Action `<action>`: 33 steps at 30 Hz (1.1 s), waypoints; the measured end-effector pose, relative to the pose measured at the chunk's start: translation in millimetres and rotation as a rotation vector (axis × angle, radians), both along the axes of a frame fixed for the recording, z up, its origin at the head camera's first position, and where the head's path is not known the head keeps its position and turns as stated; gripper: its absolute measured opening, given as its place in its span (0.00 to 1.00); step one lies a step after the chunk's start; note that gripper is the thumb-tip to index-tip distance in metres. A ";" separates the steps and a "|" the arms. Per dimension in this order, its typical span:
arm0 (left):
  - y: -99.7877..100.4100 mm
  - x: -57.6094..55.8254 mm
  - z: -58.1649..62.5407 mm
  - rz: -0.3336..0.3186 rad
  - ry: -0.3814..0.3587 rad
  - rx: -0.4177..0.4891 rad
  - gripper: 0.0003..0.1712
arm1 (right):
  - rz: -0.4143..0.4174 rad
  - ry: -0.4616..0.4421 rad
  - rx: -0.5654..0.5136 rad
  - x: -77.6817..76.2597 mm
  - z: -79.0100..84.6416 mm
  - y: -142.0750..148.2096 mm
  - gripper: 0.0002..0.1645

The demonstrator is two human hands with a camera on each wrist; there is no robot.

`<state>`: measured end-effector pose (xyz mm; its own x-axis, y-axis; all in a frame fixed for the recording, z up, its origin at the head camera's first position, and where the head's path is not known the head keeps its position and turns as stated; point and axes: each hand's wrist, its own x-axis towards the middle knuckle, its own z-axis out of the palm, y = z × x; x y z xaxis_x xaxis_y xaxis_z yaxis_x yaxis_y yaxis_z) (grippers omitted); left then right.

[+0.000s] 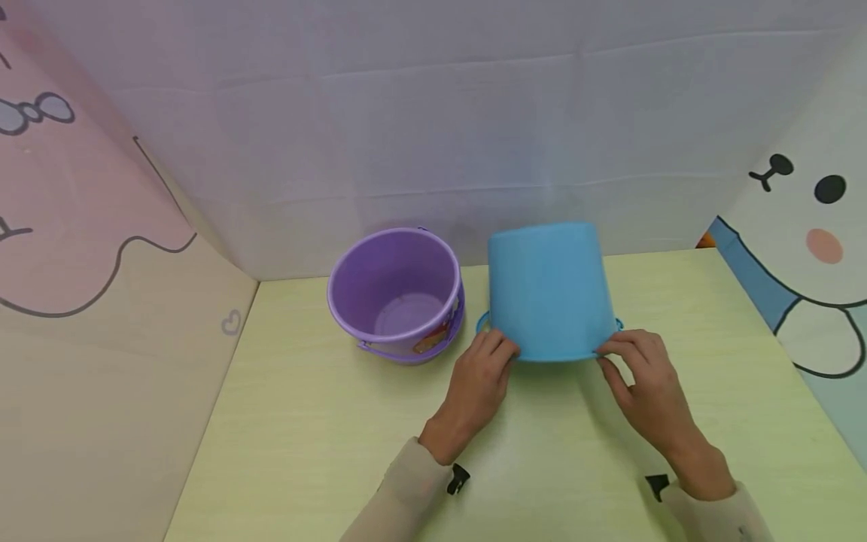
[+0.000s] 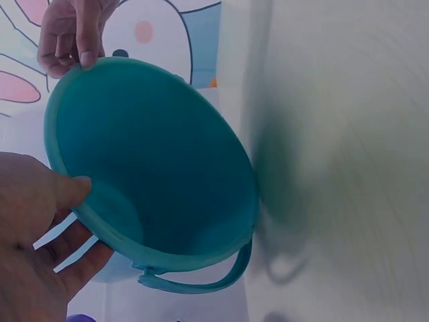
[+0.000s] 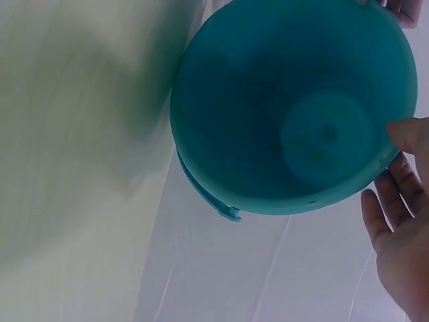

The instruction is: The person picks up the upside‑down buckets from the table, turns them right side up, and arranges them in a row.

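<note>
A blue bucket (image 1: pixel 552 290) is tipped over, its mouth turned toward the person and its base up and away. At the left of its rim, my left hand (image 1: pixel 476 380) pinches the edge between thumb and fingers. My right hand (image 1: pixel 646 388) pinches the same rim on the right side. Both wrist views look into the bucket's bare inside (image 2: pixel 154 161), and its handle (image 2: pixel 201 287) hangs at the rim. Left of it, a purple bucket (image 1: pixel 406 293) stands upright on the table, mouth up, with its handle lowered against the front.
The pale yellow-green table (image 1: pixel 325 459) meets a white cloth backdrop (image 1: pixel 433 135) close behind both buckets. Printed cartoon panels flank it: a pink and cream one (image 1: pixel 88 203) at left, a white and blue one (image 1: pixel 813 263) at right. Black buckles (image 1: pixel 457 479) hang by the sleeves.
</note>
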<state>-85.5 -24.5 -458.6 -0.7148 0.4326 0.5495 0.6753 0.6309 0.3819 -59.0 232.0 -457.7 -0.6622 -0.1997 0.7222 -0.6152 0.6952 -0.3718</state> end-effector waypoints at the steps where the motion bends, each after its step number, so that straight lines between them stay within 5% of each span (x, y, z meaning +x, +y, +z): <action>1: 0.2 -0.1 1.0 0.000 -0.001 0.001 0.10 | -0.005 0.002 -0.008 -0.2 0.2 0.4 0.34; 15: -3.7 -2.0 15.9 -0.011 -0.064 0.078 0.11 | -0.077 -0.073 -0.152 -0.4 -4.5 10.4 0.38; 20: -6.3 -3.4 19.6 -0.015 -0.087 0.126 0.11 | -0.126 -0.124 -0.171 0.9 -5.8 11.8 0.12; 23: -7.9 -3.7 21.6 -0.016 -0.101 0.148 0.10 | -0.162 -0.134 -0.176 0.8 -7.6 11.7 0.27; 33: -10.6 -4.2 25.3 -0.001 -0.155 0.173 0.11 | -0.177 -0.164 -0.224 0.2 -18.5 16.1 0.24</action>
<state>-89.7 -35.1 -433.4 -0.7960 0.3422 0.4993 0.6009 0.5466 0.5833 -58.8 248.2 -476.2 -0.7835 0.0808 0.6161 -0.4114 0.6757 -0.6118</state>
